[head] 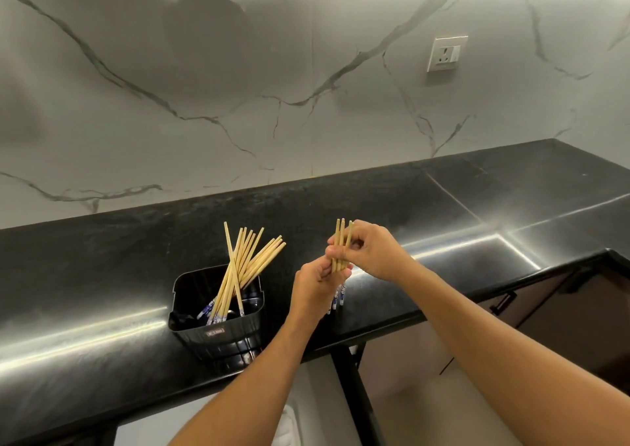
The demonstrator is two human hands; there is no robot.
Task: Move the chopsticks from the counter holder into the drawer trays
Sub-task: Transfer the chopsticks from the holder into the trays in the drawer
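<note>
Both hands, left hand (315, 283) and right hand (371, 253), are gripping my small bundle of chopsticks (341, 246) above the desk (443, 207), beside the holder (218, 329); I'm squaring them, and next comes carrying them to the drawer, which I'm not seeing.

a black ribbed holder (218, 329) stood on the dark desk (102, 275), near its front edge. pale wooden chopsticks (243, 261) with blue-and-white patterned ends leaned in it, fanned toward the right. a small upright bundle of chopsticks (341, 246) was held just right of it, patterned ends down.
</note>
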